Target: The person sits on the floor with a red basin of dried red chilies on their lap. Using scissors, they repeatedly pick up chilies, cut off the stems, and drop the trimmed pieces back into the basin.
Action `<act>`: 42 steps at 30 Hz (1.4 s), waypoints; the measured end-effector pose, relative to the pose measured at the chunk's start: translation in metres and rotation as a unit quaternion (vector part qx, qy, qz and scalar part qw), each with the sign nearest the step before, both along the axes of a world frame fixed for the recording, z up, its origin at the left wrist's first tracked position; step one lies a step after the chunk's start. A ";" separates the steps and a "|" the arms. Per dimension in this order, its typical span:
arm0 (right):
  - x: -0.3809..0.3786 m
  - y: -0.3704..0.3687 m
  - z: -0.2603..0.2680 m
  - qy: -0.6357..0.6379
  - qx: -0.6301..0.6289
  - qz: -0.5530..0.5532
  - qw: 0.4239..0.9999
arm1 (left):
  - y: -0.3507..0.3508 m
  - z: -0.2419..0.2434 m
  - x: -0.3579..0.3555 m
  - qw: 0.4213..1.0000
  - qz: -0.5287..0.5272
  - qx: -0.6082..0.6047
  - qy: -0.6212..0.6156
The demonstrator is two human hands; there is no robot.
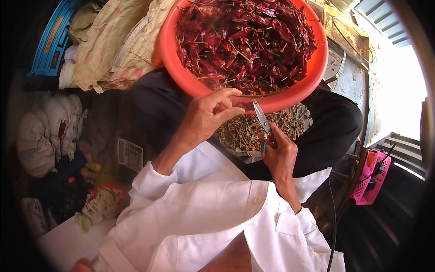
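A red plastic basin (204,89) full of dried red chili peppers (244,44) stands across my knees at the top of the view. My left hand (207,117) pinches a dark dried chili pepper (242,105) over the near rim, between thumb and fingers. In my right hand (280,151) are scissors (261,117) with green and red handles. Their blade tips point up at the stem end of that pepper; whether they touch it I cannot tell. Cut stems (255,132) with red bits lie in a heap below the basin, between my legs.
Woven sacks (112,44) and a blue plastic object (52,40) are at the upper left. White bundles (51,132) and a calculator (130,154) lie left. A pink perforated basket (372,176) is on the right, near a dark cable (334,217).
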State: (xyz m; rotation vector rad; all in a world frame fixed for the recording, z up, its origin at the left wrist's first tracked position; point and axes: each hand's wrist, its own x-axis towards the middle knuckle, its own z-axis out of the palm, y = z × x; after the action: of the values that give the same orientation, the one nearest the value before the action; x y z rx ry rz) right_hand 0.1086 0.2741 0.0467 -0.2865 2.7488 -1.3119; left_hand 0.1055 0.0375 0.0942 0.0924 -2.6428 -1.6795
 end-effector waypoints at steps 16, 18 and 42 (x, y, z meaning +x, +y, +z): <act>0.014 0.012 0.023 -0.382 -0.260 0.035 0.886 | 0.017 -0.028 -0.007 0.994 -0.099 -0.030 0.029; 0.018 0.009 0.025 -0.434 -0.319 0.030 0.842 | 0.019 -0.033 -0.004 0.996 -0.078 0.021 0.035; -0.023 -0.007 -0.031 -0.519 -0.583 -0.107 0.615 | -0.244 0.107 -0.073 0.828 0.231 -0.487 0.155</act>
State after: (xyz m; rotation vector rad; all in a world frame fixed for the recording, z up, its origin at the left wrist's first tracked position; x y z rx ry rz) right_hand 0.0855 0.2674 0.0161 0.6027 0.7388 -2.1348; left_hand 0.0326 -0.2064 0.2015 0.3608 -2.5609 -0.0986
